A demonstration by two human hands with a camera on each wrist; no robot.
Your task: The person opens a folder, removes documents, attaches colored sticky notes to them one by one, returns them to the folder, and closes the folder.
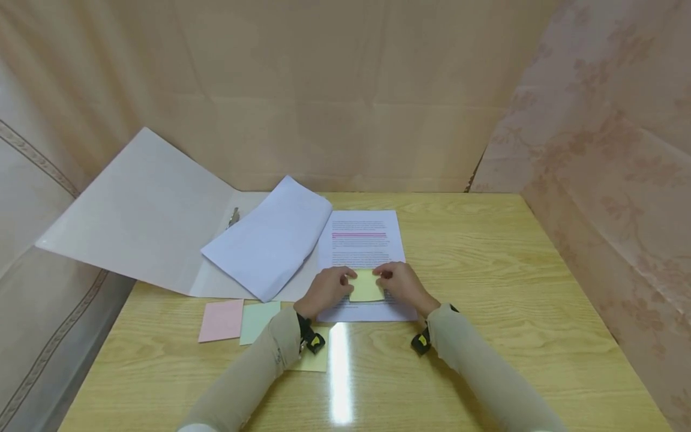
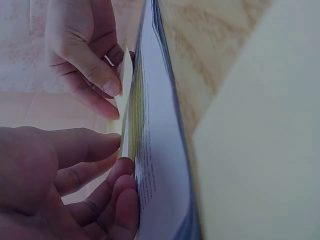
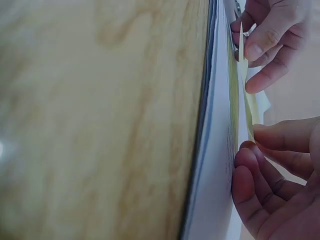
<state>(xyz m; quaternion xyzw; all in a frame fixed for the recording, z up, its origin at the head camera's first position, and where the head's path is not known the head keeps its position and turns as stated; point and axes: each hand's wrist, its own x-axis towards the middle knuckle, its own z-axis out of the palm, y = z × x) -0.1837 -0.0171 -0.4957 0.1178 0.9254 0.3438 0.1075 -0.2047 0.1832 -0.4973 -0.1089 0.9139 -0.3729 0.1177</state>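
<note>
A yellow sticky note (image 1: 367, 287) is stretched between my two hands, over the lower half of a printed page (image 1: 358, 259) that has a pink highlighted line. My left hand (image 1: 326, 290) pinches the note's left edge between thumb and finger. On the opposite edge, my right hand (image 1: 403, 284) pinches it the same way. From the left wrist, the note (image 2: 127, 75) is seen edge-on, just above the paper. The right wrist view shows the note (image 3: 243, 70) slightly bowed, with the page lying on several more sheets.
An open white folder (image 1: 146, 210) with a metal clip (image 1: 234, 217) lies left, bearing folded-over white sheets (image 1: 272, 237). In front of it are a pink sticky pad (image 1: 221, 321), a green one (image 1: 259, 322) and a yellow one (image 1: 315, 360) partly under my left sleeve.
</note>
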